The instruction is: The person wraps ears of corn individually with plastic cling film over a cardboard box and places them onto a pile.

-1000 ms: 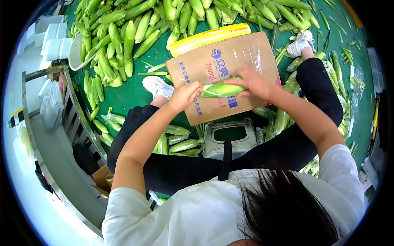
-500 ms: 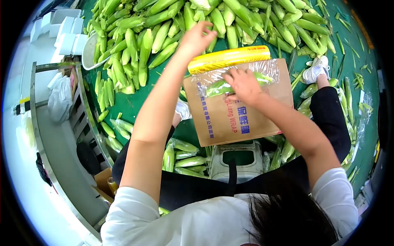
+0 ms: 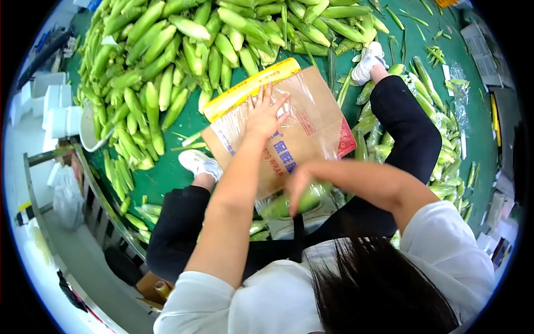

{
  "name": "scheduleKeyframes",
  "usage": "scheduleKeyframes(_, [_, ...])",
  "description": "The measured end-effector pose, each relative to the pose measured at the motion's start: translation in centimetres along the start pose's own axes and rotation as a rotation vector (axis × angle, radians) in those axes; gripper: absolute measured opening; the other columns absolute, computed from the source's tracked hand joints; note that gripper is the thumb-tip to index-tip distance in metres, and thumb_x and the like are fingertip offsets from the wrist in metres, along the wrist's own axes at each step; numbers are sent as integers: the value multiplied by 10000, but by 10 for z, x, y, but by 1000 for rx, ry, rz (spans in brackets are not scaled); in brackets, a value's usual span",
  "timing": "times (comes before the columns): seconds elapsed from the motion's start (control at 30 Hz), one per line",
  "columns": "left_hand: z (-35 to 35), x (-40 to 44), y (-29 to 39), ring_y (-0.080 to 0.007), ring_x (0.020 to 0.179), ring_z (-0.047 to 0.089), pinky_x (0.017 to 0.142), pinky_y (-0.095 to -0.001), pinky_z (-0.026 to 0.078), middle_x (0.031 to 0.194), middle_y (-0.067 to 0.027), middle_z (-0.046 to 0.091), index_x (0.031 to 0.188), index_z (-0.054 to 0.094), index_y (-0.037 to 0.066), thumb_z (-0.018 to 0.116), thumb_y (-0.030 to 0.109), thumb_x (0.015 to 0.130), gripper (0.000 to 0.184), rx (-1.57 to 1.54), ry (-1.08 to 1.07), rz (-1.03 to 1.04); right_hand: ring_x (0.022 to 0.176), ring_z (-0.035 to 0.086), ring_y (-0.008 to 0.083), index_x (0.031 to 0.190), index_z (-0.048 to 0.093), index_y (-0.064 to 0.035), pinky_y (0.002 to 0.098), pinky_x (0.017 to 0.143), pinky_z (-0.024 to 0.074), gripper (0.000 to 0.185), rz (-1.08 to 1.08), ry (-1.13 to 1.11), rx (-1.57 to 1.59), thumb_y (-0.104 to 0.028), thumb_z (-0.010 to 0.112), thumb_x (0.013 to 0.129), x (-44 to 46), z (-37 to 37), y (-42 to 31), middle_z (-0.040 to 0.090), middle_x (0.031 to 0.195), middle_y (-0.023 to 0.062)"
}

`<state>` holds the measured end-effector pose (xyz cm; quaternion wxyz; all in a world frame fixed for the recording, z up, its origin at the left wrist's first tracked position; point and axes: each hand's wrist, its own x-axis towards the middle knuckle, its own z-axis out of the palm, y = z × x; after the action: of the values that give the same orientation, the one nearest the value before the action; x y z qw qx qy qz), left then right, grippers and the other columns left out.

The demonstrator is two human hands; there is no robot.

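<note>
Wrapped corn (image 3: 273,209) has moved from atop the cardboard box (image 3: 314,106) to its near edge, at the right hand (image 3: 300,186), too blurred for me to tell its grip. On my feed, the left hand (image 3: 266,114) spreads over the box beside the yellow roll (image 3: 216,109).

Corn (image 3: 151,114): bright green, paler streaks
Box (image 3: 314,133): brown, blue and red lettering, red corner
Roll (image 3: 235,99): yellow, red lettering
Floor (image 3: 483,128): deep green
Trousers (image 3: 407,114): black
Shirt (image 3: 270,298): plain white
Shoes (image 3: 367,64): white
</note>
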<state>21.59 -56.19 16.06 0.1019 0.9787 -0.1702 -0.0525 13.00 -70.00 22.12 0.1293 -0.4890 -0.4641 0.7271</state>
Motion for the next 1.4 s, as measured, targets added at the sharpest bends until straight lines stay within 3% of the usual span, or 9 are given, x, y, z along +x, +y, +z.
scheduleKeyframes(0.07, [13, -9, 6, -342, 1535, 204, 1210, -612, 159, 1659, -155, 223, 1519, 439, 346, 526, 500, 978, 569, 4, 98, 9, 1157, 600, 279, 1344, 578, 47, 383, 1012, 450, 847, -88, -5, 552, -606, 726, 826, -24, 62, -31, 635, 1307, 203])
scheduleKeyframes(0.27, [-13, -103, 93, -303, 1507, 283, 1203, -549, 235, 1630, -165, 291, 1528, 427, 204, 556, 371, 951, 615, 36, -457, 263, 931, 629, 181, 1227, 572, -26, 343, 807, 504, 572, -550, 207, 211, -264, 839, 780, -127, 138, -84, 681, 1055, 91])
scheduleKeyframes(0.53, [-64, -212, 138, -405, 1319, 491, 1098, -518, 398, 1400, -210, 522, 1342, 545, 38, 657, 52, 810, 545, -626, 12, 261, 866, 726, 259, 1168, 631, -12, 384, 768, 599, 516, -417, 900, 1660, -448, 709, 904, -158, 201, -15, 721, 1015, 158])
scheduleKeyframes(0.67, [-153, -185, 157, -436, 1382, 427, 1109, -690, 246, 1459, -195, 489, 1299, 606, 94, 788, 179, 752, 583, -68, 334, 587, 849, 727, 286, 1189, 638, -12, 423, 787, 606, 534, -637, 579, 1567, -461, 714, 909, -116, 195, -19, 730, 996, 163])
scheduleKeyframes(0.87, [-271, -151, 193, -355, 888, 700, 756, -403, 561, 942, -152, 720, 951, 668, 68, 755, 59, 699, 266, 94, -481, 294, 883, 711, 261, 1416, 439, -3, 394, 799, 584, 769, -775, 588, 988, -342, 806, 832, -150, 202, -65, 669, 1119, 183])
scheduleKeyframes(1.03, [-273, -151, 164, -199, 639, 613, 584, -308, 493, 877, -82, 682, 1103, 664, -17, 724, 70, 758, 362, -568, -1132, -186, 937, 667, 395, 1588, 211, -135, 470, 749, 558, 1000, -65, 1427, -128, -205, 765, 759, -189, 267, -99, 604, 1124, 222])
scheduleKeyframes(1.2, [-240, -142, 174, -155, 560, 554, 483, -259, 385, 714, -78, 609, 1130, 619, -54, 701, 232, 910, 371, -1449, -1777, -649, 949, 682, 346, 1364, 573, -181, 441, 764, 564, 568, 11, 1993, -455, -170, 716, 814, -199, 314, -25, 680, 1125, 150])
scheduleKeyframes(1.33, [-183, -133, 149, -242, 807, 684, 717, -354, 547, 911, -138, 700, 1182, 603, 6, 619, 431, 982, 470, -1302, -1332, -69, 1114, 609, 394, 1229, 654, -94, 453, 938, 494, 507, 1039, 2333, 106, -105, 728, 728, -223, 396, 16, 660, 1217, 160])
scheduleKeyframes(1.4, [-90, -168, 75, -164, 928, 653, 774, -315, 524, 1019, -49, 685, 1132, 661, 100, 500, 456, 1019, 408, -1203, -1200, -501, 1037, 594, 373, 1354, 560, -37, 433, 926, 481, 630, 1264, 2542, 411, -124, 757, 763, -200, 477, 87, 618, 1218, 196])
